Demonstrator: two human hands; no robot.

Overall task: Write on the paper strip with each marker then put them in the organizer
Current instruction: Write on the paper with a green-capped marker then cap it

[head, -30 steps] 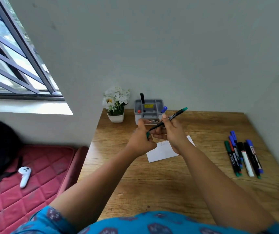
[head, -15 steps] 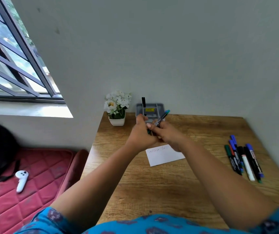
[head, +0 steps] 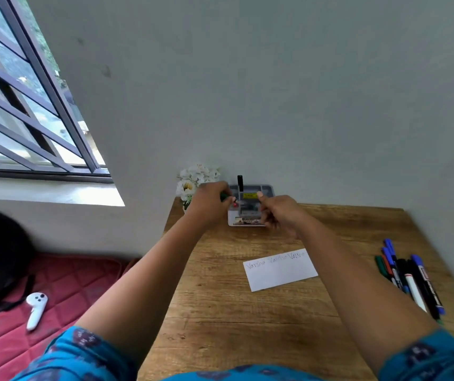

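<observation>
At the bench's far edge the left hand [head: 211,202] grips the green marker [head: 223,196] beside the organizer [head: 250,206], the right hand [head: 276,211] curls empty at its front, so ideally lower the marker upright into a free slot.

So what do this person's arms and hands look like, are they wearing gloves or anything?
No gloves: both hands are bare, the left hand and the right hand alike, with no rings or watch that I can make out. The forearms are bare too. Short sleeves end near the elbows; the cloth is bright blue with a darker blotchy print, and the same fabric shows on the other sleeve.
</observation>
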